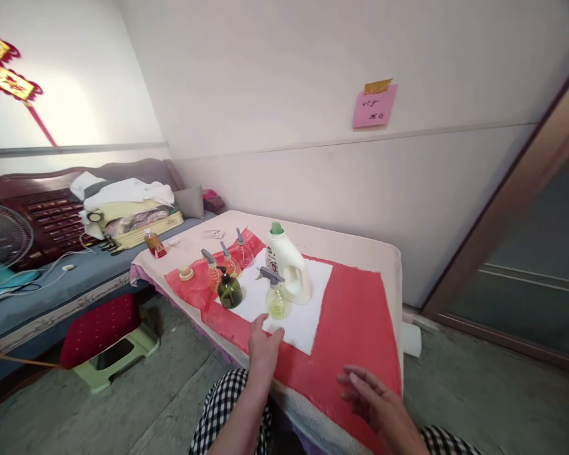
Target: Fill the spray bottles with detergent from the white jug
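Note:
My left hand (263,344) lies on the red cloth (355,322) at the near edge of a white sheet (303,316), fingers stretched toward a pale yellow-green spray bottle (275,296). It holds nothing. My right hand (372,398) hovers open over the cloth's near right corner, fingers spread. A white jug with a green cap (288,264) stands behind the spray bottle. A dark green spray bottle (229,289) stands to the left, with three clear spray bottles (224,260) beyond it.
The table (360,249) stands against the wall, with a small red-labelled bottle (154,244) and a tape roll (186,274) at its far left. A bed with folded bedding (128,212), a fan (0,243) and a red-topped stool (105,332) are on the left. A door (540,265) is on the right.

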Demonstrator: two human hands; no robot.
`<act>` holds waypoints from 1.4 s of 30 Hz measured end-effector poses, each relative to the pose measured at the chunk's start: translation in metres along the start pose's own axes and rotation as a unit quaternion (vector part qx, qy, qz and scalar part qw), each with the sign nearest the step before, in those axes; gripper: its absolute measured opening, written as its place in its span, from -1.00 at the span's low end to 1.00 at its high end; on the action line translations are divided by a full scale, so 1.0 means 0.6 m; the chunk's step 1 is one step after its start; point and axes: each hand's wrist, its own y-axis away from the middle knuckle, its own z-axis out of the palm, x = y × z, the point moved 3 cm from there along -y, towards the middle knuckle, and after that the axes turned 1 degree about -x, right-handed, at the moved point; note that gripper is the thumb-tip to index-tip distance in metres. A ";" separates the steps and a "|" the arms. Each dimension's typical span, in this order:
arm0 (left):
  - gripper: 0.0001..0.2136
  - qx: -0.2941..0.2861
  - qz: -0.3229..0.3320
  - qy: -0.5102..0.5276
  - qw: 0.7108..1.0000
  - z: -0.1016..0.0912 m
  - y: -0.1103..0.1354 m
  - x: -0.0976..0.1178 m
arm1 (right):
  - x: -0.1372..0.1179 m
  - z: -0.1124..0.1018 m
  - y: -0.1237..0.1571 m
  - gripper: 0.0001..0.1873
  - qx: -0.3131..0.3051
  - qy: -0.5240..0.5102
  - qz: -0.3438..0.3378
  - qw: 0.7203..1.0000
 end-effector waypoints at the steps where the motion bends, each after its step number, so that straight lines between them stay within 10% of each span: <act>1: -0.58 -0.032 0.023 0.016 0.999 0.001 0.040 -0.010 | 0.022 -0.001 0.024 -0.48 -0.007 0.012 -0.008 1.000; 6: -0.78 -0.194 0.056 0.037 0.979 0.027 0.223 -0.087 | 0.135 0.006 0.117 -0.51 -0.027 0.094 -0.025 0.995; 11: -0.69 -0.278 0.079 -0.097 0.952 0.049 0.300 -0.157 | 0.230 0.009 0.155 -0.57 -0.006 0.163 0.003 0.987; 29: -0.74 -0.371 0.053 -0.322 0.869 0.074 0.316 -0.191 | 0.295 -0.004 0.138 -0.65 -0.028 0.342 0.129 0.930; 42: -0.76 -0.375 0.031 -0.307 0.874 0.072 0.318 -0.189 | 0.301 -0.008 0.136 -0.65 -0.032 0.359 0.120 0.925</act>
